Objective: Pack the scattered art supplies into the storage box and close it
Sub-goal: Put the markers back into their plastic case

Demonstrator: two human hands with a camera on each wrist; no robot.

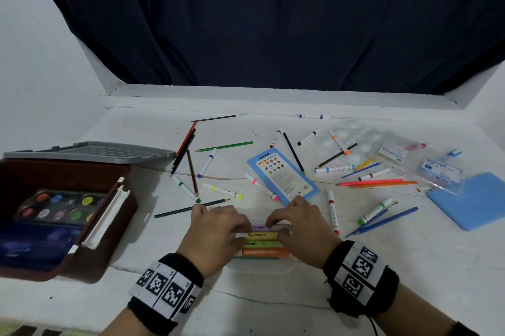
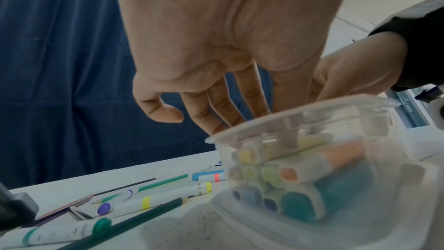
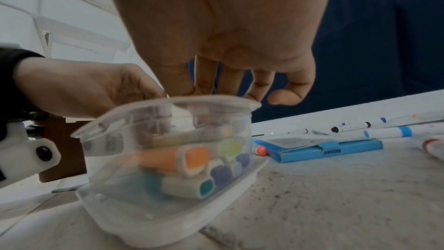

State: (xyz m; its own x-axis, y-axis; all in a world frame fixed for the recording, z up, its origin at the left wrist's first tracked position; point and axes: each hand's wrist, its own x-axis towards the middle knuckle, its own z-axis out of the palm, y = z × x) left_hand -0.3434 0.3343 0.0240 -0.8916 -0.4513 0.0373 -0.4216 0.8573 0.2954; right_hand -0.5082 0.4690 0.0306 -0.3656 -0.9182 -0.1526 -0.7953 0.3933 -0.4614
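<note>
A clear plastic box (image 1: 262, 267) of coloured chalk sticks (image 1: 263, 252) sits on the white table near the front edge. Both hands hold it. My left hand (image 1: 240, 226) takes its left end and my right hand (image 1: 278, 223) its right end, fingers curled over the top purple stick (image 1: 262, 227), thumbs on the rows below. In the wrist views the fingers (image 2: 240, 105) (image 3: 206, 75) reach down behind the box's rim (image 2: 300, 123) (image 3: 168, 104). The brown storage box (image 1: 114, 240) stands open at the left, with a watercolour palette (image 1: 60, 205) inside.
The storage box's grey lid (image 1: 90, 151) leans open behind it. Markers, coloured pencils and brushes lie scattered beyond my hands. A blue Ninso pencil case (image 1: 284, 174) lies just behind them. A blue pad (image 1: 475, 199), a clear mixing palette (image 1: 352, 141) and small clear packs (image 1: 437, 169) sit at the right.
</note>
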